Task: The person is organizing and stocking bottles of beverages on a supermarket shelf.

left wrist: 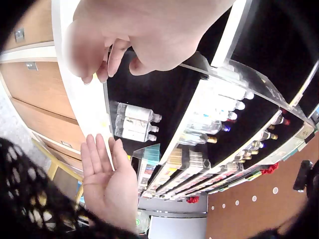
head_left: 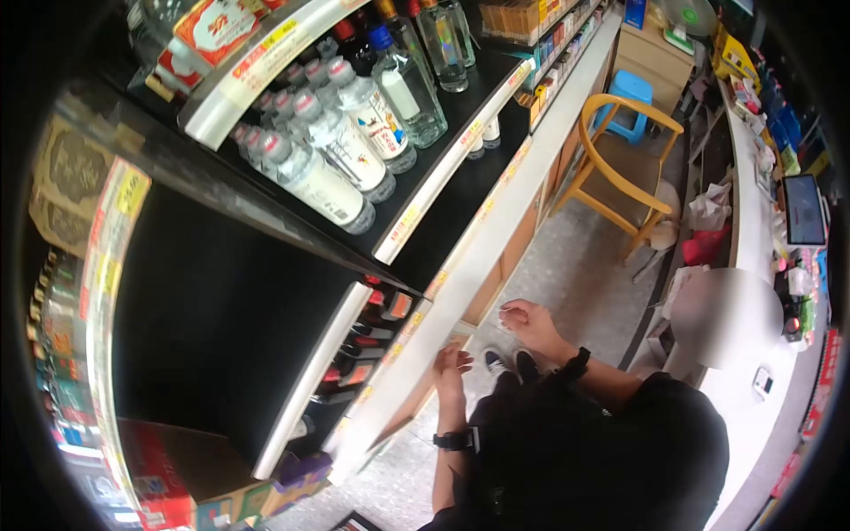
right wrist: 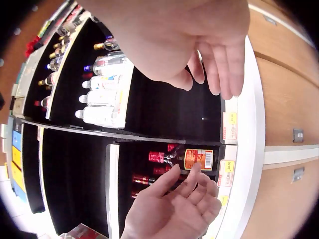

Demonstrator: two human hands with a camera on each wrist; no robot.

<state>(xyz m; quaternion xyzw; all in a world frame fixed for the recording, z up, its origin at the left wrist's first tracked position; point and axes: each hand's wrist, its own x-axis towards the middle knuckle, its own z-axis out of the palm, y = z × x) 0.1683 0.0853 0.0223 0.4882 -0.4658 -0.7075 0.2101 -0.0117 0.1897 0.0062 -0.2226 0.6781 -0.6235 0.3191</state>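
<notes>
Both hands are bare and hold nothing. My left hand (head_left: 452, 367) is beside the white counter edge, its fingers loosely bent. In the right wrist view the left hand (right wrist: 174, 206) overlaps red-capped bottles (right wrist: 199, 159) lying on a low black shelf. My right hand (head_left: 531, 326) is over the floor, farther from the shelves. Its palm and relaxed fingers show in the left wrist view, where the right hand (left wrist: 110, 181) appears below the left hand (left wrist: 149, 30). Clear bottles with white labels (head_left: 323, 190) stand on the shelf above.
White counter edging (head_left: 496, 257) runs along the shelves, with wooden drawers (right wrist: 286, 89) below it. Behind stand a wooden armchair (head_left: 624, 177) and a blue stool (head_left: 627, 102). On the right, a long white counter (head_left: 753, 230) carries a screen (head_left: 804, 210). Cartons (head_left: 190, 482) sit at lower left.
</notes>
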